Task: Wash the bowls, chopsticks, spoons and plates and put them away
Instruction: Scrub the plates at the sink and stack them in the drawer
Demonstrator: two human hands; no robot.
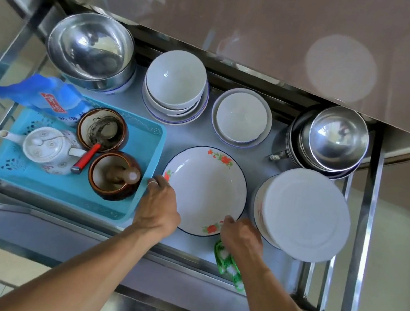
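Two hands apart, left hand point(159, 206) and right hand point(241, 235) gripping opposite rims of flowered plate point(206, 190) on shelf point(190, 137), blue tray point(142, 172) touching left hand, white plate stack point(304, 214) just right, green cloth point(228, 265) under right wrist, bowl stacks point(176, 86) beyond.

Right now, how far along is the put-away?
Done, by the look of it: white bowls stacked, steel bowls nested and white plates piled on the shelf. In hand: both hands, left and right, hold the flowered plate at its rim. Chopsticks and spoons are not in view.
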